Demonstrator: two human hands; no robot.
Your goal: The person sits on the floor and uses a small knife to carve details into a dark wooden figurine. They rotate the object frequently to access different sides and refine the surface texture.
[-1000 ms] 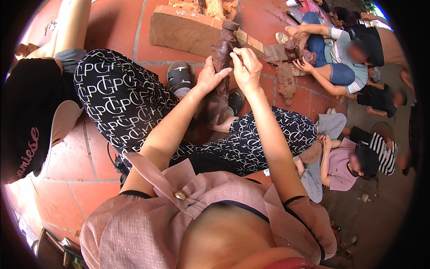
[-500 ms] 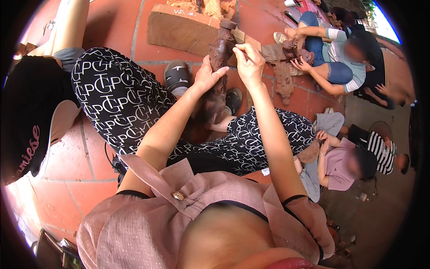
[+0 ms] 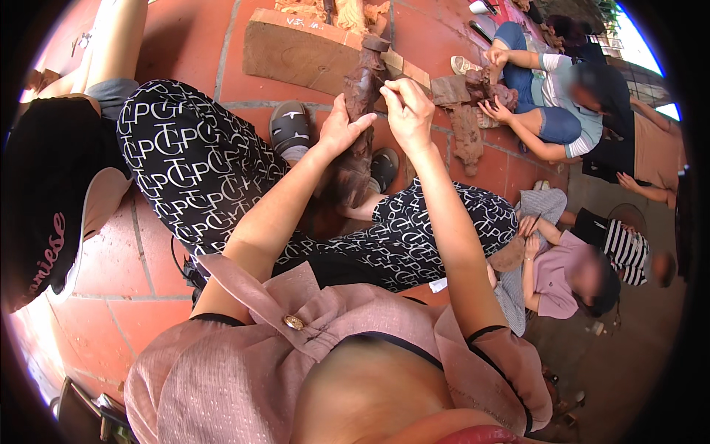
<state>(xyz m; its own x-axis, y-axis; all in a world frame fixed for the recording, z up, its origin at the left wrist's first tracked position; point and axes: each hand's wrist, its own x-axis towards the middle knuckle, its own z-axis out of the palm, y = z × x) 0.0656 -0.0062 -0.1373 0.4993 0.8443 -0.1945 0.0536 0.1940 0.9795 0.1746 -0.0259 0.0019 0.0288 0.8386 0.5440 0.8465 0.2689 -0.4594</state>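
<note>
A black cap shows at left near red floor tiles; a mauve-shirted person sits at right.

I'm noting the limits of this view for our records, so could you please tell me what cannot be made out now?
In the head view:
What, if anything, the right hand pinches: hidden by its own fingers.
Part of the brown carving: covered by the left hand.
The far end of the pale carved piece: cut off by the top edge.
What the co-worker in the mauve shirt handles: too small.
</note>
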